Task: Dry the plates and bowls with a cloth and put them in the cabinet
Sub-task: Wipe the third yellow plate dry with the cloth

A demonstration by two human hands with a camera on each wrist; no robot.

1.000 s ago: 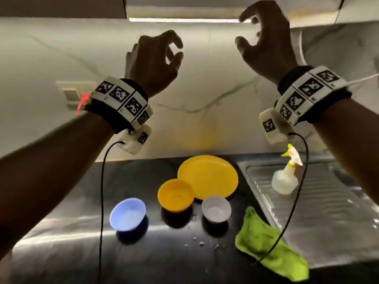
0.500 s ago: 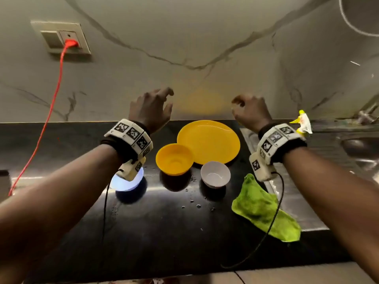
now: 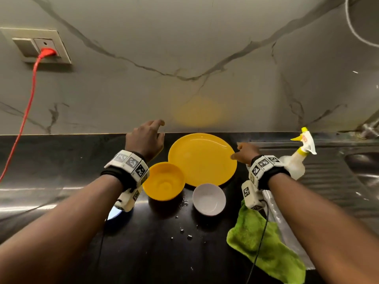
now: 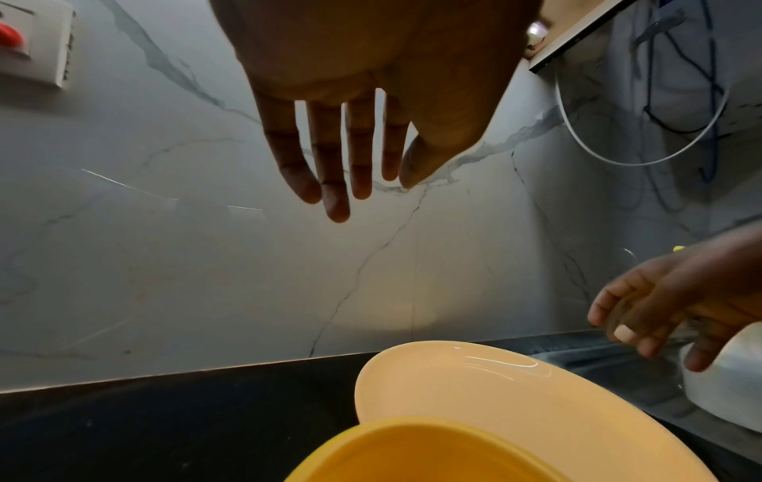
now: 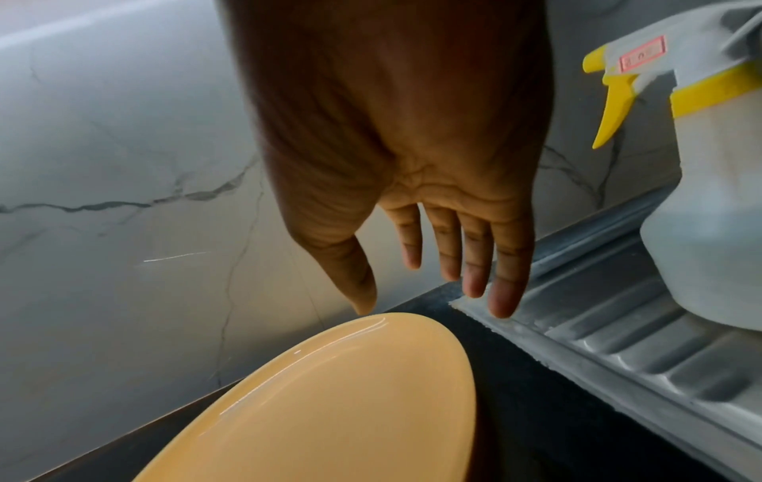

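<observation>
A yellow plate [image 3: 202,158] [image 4: 486,388] [image 5: 329,398] lies flat on the black counter near the wall. In front of it stand a yellow bowl [image 3: 163,180] [image 4: 412,453] and a small white bowl [image 3: 208,199]. A pale blue bowl [image 3: 111,214] is mostly hidden under my left wrist. The green cloth [image 3: 264,251] lies crumpled at the front right. My left hand [image 3: 146,138] [image 4: 350,156] hovers empty, fingers straight, left of the plate. My right hand [image 3: 245,151] [image 5: 433,261] is open and empty, its thumb close to the plate's right rim.
A spray bottle [image 3: 295,162] [image 5: 709,195] stands on the steel drainboard [image 3: 332,181] right of my right hand. A red cable [image 3: 26,111] runs from the wall socket [image 3: 39,47] down to the counter. Water drops [image 3: 184,232] dot the counter in front of the bowls.
Both hands have come down from high up near the cabinet to either side of the yellow plate. My view has tilted down towards the counter.
</observation>
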